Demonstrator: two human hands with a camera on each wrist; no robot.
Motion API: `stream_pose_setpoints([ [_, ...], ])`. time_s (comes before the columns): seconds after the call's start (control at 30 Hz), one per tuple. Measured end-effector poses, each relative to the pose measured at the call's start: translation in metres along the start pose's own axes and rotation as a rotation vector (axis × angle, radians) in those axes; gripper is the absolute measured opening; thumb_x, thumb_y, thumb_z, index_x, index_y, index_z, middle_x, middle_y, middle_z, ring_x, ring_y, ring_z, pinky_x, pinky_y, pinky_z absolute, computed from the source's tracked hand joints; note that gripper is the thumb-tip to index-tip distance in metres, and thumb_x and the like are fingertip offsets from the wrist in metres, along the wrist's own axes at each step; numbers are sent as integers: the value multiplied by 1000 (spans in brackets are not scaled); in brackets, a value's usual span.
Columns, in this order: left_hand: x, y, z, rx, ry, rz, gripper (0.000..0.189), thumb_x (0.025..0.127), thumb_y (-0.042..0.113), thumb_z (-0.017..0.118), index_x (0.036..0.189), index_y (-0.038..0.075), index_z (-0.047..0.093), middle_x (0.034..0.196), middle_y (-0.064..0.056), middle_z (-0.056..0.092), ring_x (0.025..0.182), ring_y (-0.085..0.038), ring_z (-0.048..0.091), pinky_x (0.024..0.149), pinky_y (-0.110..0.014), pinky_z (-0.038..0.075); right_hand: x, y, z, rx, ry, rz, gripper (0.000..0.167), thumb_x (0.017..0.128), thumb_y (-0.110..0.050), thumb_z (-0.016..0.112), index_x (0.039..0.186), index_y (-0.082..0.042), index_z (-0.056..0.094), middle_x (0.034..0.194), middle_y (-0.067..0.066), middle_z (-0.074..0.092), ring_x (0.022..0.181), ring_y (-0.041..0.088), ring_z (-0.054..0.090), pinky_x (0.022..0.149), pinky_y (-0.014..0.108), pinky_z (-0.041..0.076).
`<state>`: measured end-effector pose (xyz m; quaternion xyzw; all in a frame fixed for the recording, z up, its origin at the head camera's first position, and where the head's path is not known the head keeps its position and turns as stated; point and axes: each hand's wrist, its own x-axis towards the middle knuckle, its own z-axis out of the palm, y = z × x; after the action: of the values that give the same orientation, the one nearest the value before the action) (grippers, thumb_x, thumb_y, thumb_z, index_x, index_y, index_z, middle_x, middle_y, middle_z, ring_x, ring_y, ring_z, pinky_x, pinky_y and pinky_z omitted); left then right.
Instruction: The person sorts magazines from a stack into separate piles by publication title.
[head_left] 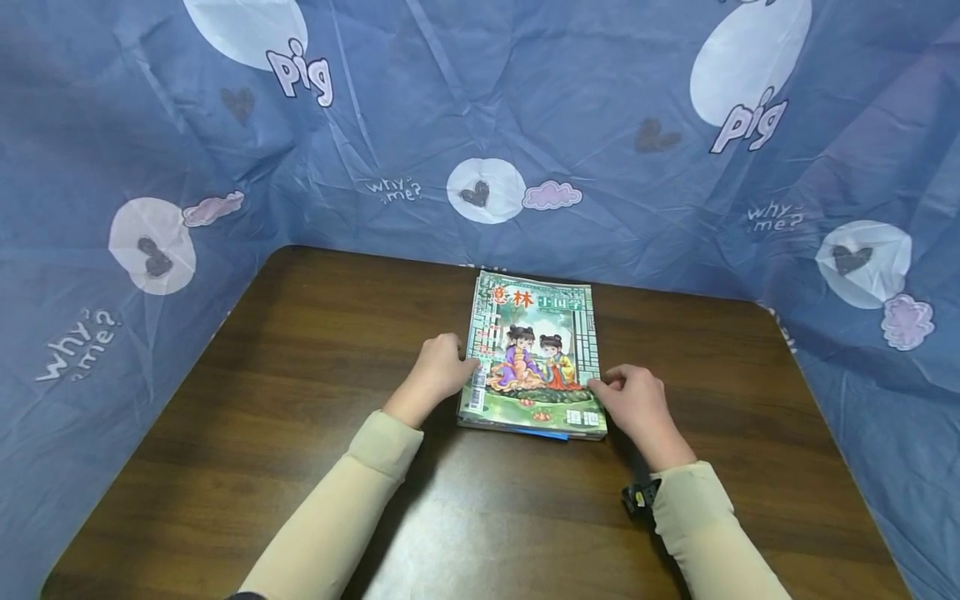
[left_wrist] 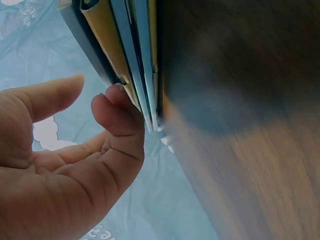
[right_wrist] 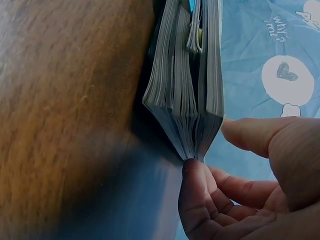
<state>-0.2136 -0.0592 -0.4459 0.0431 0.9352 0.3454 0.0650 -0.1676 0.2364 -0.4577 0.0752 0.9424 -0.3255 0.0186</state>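
Observation:
A stack of magazines point(head_left: 536, 358) lies on the table, with an illustrated green cover of two figures on top. My left hand point(head_left: 435, 371) is at its left side. In the left wrist view, bent fingers point(left_wrist: 120, 112) touch the spines near the lower part, while the thumb point(left_wrist: 55, 95) stands slightly apart from the cover. My right hand point(head_left: 637, 404) pinches the stack's right side. Its thumb point(right_wrist: 250, 132) meets the top cover's edge and its fingers point(right_wrist: 195, 187) press the page edges, as the right wrist view shows. The undersides are hidden.
The brown wooden table point(head_left: 300, 358) has rounded far corners. A blue printed cloth point(head_left: 480, 108) hangs behind it and along both sides. A blue corner point(head_left: 547, 434) sticks out of the stack's near edge. A small black device point(head_left: 640, 498) sits at the right wrist.

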Motion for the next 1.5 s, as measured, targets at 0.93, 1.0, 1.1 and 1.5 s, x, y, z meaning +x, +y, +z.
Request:
stream_pose_setpoints([
  [0.93, 21, -5, 10, -47, 42, -13, 23, 92, 11, 69, 74, 2, 58, 67, -8, 55, 64, -23, 52, 59, -35, 47, 25, -1, 7, 50, -47, 66, 48, 96, -36, 70, 121, 5, 68, 112, 21, 69, 106, 38, 59, 87, 52, 51],
  [1.0, 20, -4, 10, -49, 48, -11, 28, 91, 10, 68, 68, 4, 53, 62, -5, 48, 58, -20, 47, 54, -32, 43, 26, 0, 8, 49, -49, 66, 48, 96, -36, 70, 120, 6, 68, 112, 21, 69, 108, 38, 59, 87, 52, 50],
  [1.1, 19, -3, 11, -57, 57, -12, 31, 90, 8, 69, 67, 5, 48, 61, -4, 43, 57, -19, 43, 52, -31, 40, 26, 1, 9, 47, -49, 70, 46, 96, -34, 70, 119, 5, 69, 111, 21, 69, 107, 38, 59, 87, 52, 51],
  [1.5, 19, 2, 14, -239, 51, -48, 35, 86, 11, 76, 110, -8, 59, 99, -18, 62, 87, -30, 58, 79, -43, 54, 25, 0, 6, 47, -32, 44, 45, 96, -29, 71, 121, 8, 66, 112, 23, 67, 107, 38, 59, 88, 53, 50],
])
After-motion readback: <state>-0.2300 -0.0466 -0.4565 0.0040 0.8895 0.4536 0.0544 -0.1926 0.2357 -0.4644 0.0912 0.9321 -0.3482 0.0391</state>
